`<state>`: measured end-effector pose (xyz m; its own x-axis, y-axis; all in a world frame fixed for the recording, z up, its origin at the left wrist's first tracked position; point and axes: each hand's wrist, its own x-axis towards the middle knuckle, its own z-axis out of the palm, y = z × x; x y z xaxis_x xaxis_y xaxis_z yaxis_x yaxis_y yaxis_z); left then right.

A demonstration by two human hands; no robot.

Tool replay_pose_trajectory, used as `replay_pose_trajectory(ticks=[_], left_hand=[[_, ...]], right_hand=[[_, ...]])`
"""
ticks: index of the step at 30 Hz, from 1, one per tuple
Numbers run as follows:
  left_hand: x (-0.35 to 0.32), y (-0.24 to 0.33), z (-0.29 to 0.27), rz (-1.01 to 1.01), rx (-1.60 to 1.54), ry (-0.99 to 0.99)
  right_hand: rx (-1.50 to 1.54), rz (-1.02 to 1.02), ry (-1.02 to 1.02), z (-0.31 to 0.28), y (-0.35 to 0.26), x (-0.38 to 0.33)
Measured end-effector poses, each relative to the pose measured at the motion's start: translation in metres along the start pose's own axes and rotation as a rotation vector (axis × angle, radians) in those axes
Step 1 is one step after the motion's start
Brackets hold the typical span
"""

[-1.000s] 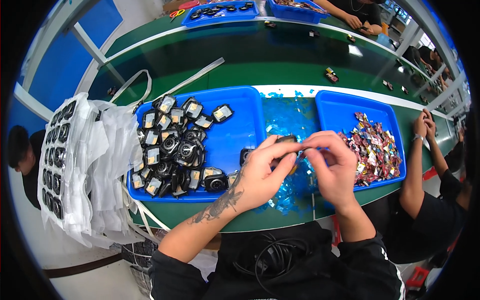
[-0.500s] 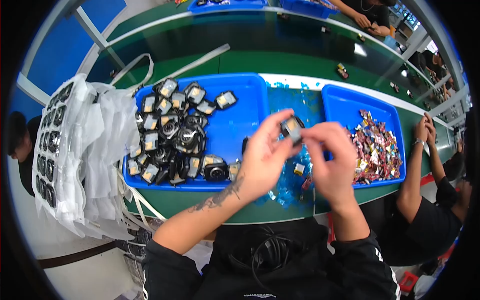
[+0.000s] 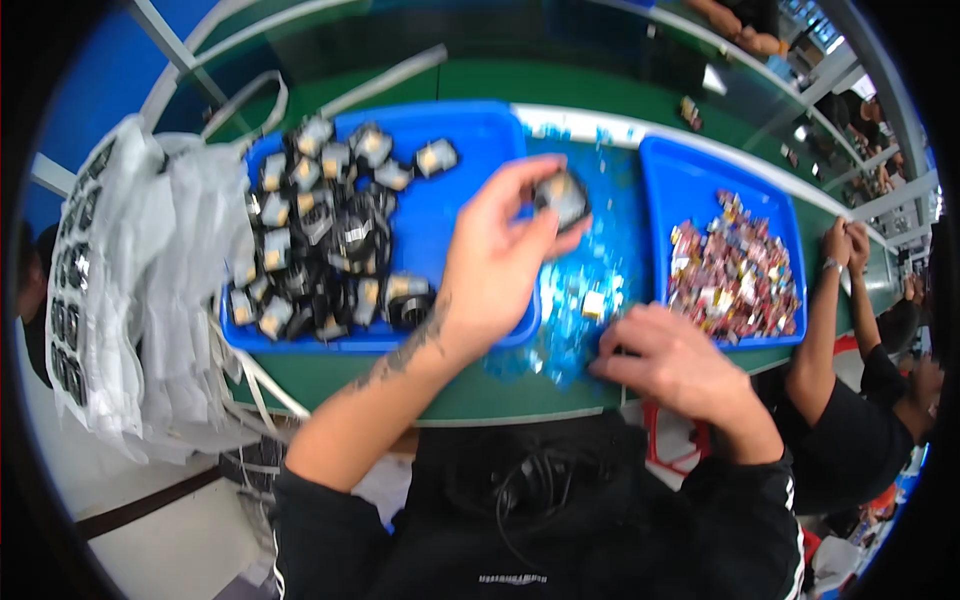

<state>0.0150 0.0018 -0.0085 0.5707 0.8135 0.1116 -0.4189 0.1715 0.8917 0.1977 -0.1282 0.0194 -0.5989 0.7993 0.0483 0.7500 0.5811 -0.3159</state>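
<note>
The left hand is grasping a black watch case above the green table — the right hand is curving near the right blue tray, its grip unclear.

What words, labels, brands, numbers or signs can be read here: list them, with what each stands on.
No text is clear enough to read.
Pale print on the black shirt: too small and blurred.
Small pieces in the right blue tray: any marks too small and blurred.
Watch case in the left hand: blurred, no lettering discernible.
</note>
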Motion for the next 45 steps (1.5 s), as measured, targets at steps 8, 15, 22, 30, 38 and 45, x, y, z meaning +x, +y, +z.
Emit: replay_pose_trajectory(ticks=[8, 15, 22, 30, 38, 45], left_hand=[[-0.013, -0.004, 0.001, -0.147, -0.014, -0.002], [-0.005, -0.005, -0.003, -0.181, -0.054, 0.085], [-0.003, -0.008, -0.005, -0.143, -0.152, 0.195], [-0.008, -0.010, -0.001, -0.095, -0.052, 0.178], [-0.005, -0.007, 0.000, -0.050, -0.009, -0.019], [-0.010, -0.008, 0.001, 0.005, 0.024, -0.062]], right_hand=[[0.242, 0.237, 0.575, 0.014, 0.005, -0.001], [1.378, 0.524, 0.760, -0.008, 0.018, 0.021], [1.447, 0.499, 0.607, -0.005, 0.013, 0.023], [1.078, 0.478, 0.677, -0.001, 0.001, 0.046], [0.731, 0.558, 0.815, 0.003, 0.007, 0.061], [0.524, 0.501, 0.864, -0.004, -0.005, 0.063]])
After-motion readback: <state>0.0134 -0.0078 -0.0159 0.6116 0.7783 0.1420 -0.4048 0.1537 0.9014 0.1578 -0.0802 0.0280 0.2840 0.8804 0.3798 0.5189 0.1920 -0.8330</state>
